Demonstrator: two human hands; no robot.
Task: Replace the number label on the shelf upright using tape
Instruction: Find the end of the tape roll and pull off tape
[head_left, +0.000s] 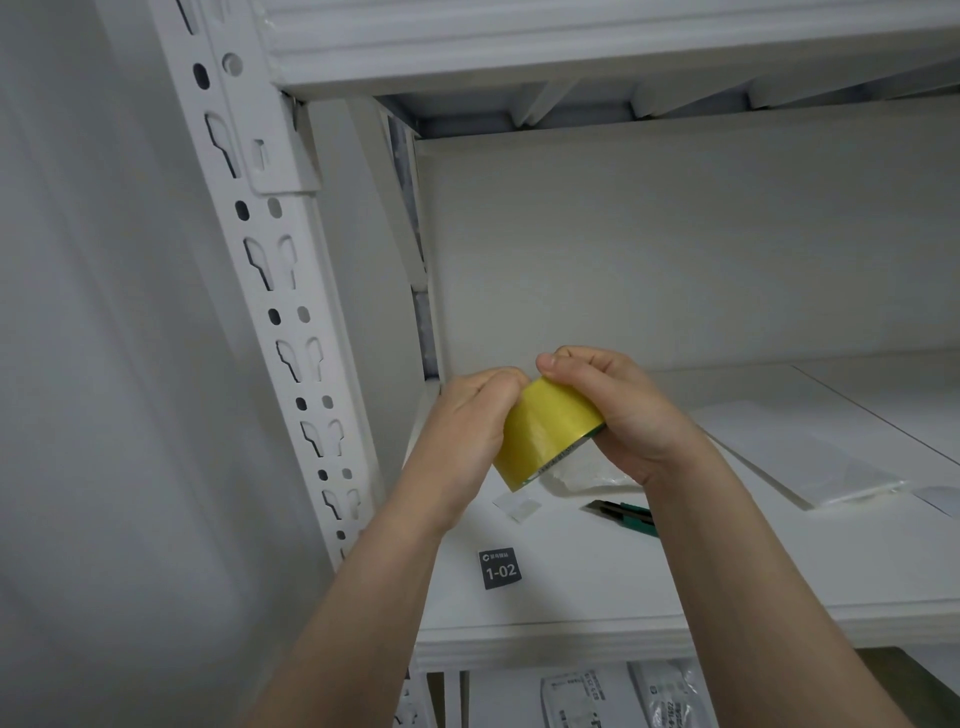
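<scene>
Both hands hold a yellow roll of tape (545, 431) above the shelf (571, 592). The left hand (467, 415) curls round its near side, and the right hand (618, 410) pinches its top edge with thumb and fingers. The dark label (500, 569) marked 1-02 lies flat on the shelf at six o'clock from the roll. A green knife (628, 514) lies at four o'clock. The slotted upright (275, 291) stands off at nine o'clock.
</scene>
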